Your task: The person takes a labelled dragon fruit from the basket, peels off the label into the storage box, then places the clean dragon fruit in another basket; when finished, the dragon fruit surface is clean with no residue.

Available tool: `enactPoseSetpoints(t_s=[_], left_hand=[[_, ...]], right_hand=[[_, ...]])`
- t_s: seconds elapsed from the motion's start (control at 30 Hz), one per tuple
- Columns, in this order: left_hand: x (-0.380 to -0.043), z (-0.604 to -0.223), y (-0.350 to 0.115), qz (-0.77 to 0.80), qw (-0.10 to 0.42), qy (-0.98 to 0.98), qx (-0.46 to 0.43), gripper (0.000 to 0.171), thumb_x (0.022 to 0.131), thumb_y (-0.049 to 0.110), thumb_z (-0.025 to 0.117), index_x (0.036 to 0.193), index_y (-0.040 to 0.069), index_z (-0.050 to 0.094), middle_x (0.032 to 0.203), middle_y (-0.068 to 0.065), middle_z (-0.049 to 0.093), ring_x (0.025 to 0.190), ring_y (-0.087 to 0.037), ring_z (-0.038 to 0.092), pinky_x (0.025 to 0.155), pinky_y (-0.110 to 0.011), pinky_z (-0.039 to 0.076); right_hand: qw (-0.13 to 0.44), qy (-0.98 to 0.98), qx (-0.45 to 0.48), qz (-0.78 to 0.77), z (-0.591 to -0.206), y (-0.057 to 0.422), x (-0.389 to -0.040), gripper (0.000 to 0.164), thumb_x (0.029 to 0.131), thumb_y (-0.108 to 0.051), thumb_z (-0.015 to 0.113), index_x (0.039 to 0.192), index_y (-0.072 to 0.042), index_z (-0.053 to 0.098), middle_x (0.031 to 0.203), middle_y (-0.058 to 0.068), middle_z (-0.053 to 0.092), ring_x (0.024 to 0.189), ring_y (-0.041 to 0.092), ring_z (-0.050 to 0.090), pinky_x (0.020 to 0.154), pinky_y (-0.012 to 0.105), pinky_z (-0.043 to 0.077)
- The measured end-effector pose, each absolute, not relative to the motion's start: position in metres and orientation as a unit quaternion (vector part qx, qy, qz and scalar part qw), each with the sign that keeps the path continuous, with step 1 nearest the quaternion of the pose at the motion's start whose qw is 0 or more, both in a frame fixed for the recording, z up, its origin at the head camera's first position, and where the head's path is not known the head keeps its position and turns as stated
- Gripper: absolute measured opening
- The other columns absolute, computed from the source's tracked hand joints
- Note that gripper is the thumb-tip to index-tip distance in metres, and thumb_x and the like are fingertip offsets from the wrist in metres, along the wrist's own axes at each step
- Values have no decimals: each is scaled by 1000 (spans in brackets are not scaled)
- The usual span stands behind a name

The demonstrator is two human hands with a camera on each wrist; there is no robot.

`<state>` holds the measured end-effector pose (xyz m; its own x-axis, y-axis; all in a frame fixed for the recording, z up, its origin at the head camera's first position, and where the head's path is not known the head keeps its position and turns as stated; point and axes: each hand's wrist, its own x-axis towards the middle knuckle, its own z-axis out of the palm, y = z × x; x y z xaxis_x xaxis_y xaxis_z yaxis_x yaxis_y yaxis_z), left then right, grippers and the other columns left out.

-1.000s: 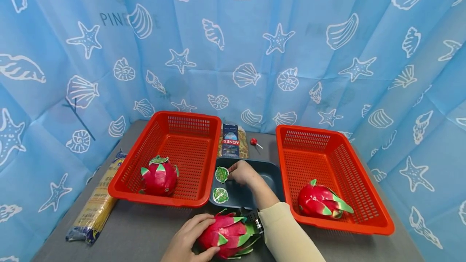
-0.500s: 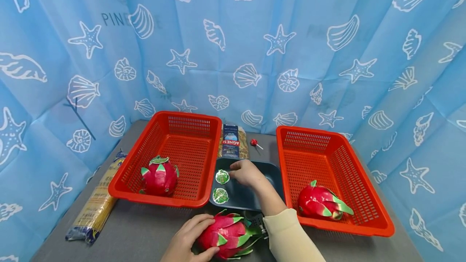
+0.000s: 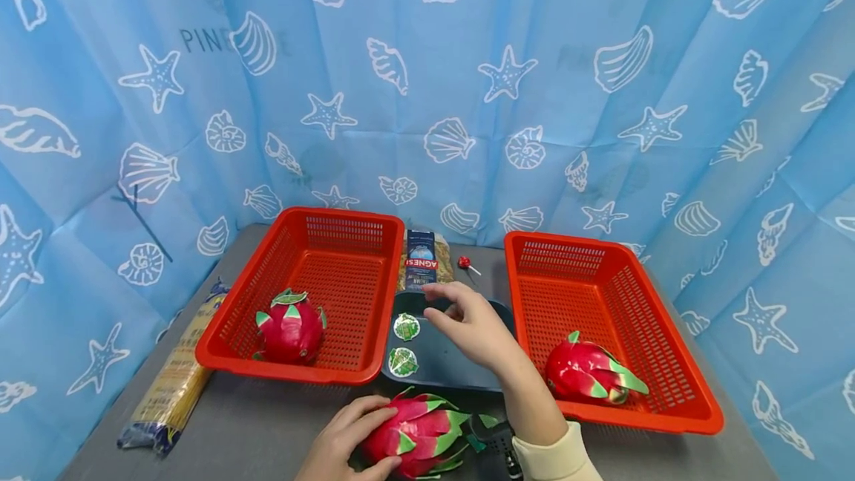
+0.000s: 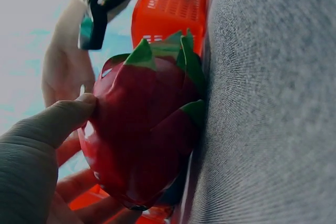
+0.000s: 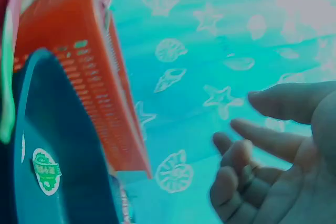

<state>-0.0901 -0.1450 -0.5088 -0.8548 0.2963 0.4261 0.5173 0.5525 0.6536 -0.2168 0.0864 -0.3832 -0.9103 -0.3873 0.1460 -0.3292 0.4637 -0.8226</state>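
My left hand (image 3: 347, 440) grips a pink dragon fruit (image 3: 417, 436) with green scales at the front centre. In the left wrist view the thumb presses one side of the dragon fruit (image 4: 142, 129) and the fingers curve around its underside. My right hand (image 3: 470, 321) hovers over a dark blue tray (image 3: 437, 370), thumb and forefinger apart, nothing between them. Its fingers bend loosely in the right wrist view. Two round green-and-white stickers, a rear one (image 3: 407, 326) and a front one (image 3: 403, 362), lie in the tray's left part.
Red baskets flank the tray: a left basket (image 3: 361, 273) and a right basket (image 3: 561, 280), each bearing one dragon fruit. A spaghetti pack (image 3: 175, 377) lies far left. Behind the tray are an Agnesi pasta bag (image 3: 422, 262) and a red lollipop (image 3: 464, 262). A blue shell-patterned curtain (image 3: 414, 110) hangs behind.
My right hand has drawn away from the rear sticker, rising and shifting right, its thumb and forefinger spreading. The stickers stay in the tray. My left hand keeps its grip on the dragon fruit.
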Motion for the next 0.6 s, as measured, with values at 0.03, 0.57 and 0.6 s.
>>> enactPoseSetpoints(t_s=[0.03, 0.57, 0.6], left_hand=[[-90, -509, -145, -413, 135, -869, -237, 47, 86, 46, 82, 128, 28, 72, 127, 8, 61, 107, -13, 58, 80, -31, 59], [-89, -507, -144, -454, 79, -853, -243, 40, 92, 41, 77, 130, 33, 72, 135, 1, 57, 112, -19, 58, 82, -29, 59], [-89, -508, -144, -454, 84, -852, -248, 39, 92, 40, 77, 130, 32, 72, 135, 1, 58, 112, -19, 58, 83, -30, 59]], right_hand=[[16, 849, -223, -480, -381, 89, -212, 35, 100, -19, 69, 135, -15, 67, 126, 4, 64, 80, 18, 60, 68, 32, 53], [-205, 809, -248, -492, -368, 149, -169, 38, 93, 2, 71, 129, -11, 70, 118, 0, 66, 76, 14, 57, 70, 23, 54], [-213, 811, -246, -486, -368, 154, -168, 39, 93, 4, 71, 129, -11, 70, 117, 0, 66, 76, 14, 56, 71, 22, 53]])
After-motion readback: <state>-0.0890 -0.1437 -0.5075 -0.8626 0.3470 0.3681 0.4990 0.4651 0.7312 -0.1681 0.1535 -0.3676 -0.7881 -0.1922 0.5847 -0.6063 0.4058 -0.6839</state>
